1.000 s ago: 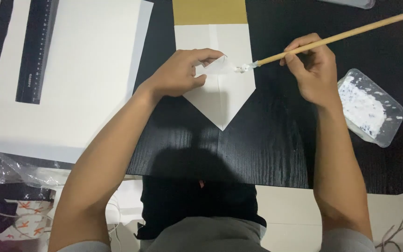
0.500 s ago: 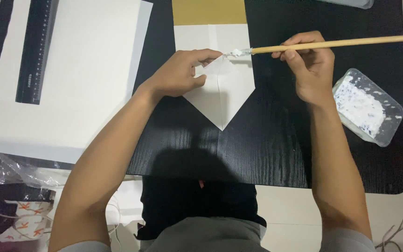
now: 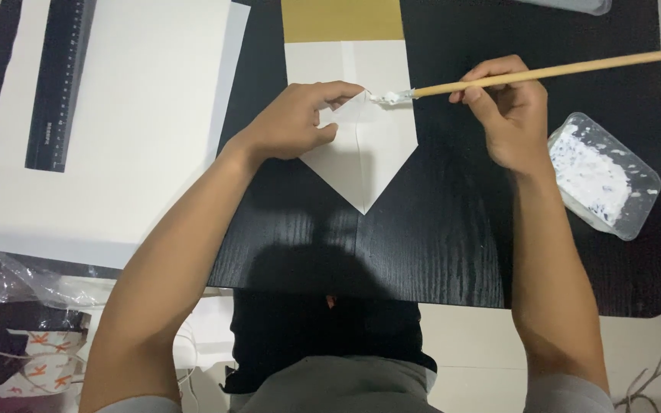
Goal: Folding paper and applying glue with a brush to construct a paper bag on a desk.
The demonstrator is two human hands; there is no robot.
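The folded paper, white with a gold band at its far end, lies on the black table, point toward the person. The left hand pinches up a flap. The right hand, closed around the brush, holds it crosswise, bristles touching that flap. A glue tray sits right of the paper.
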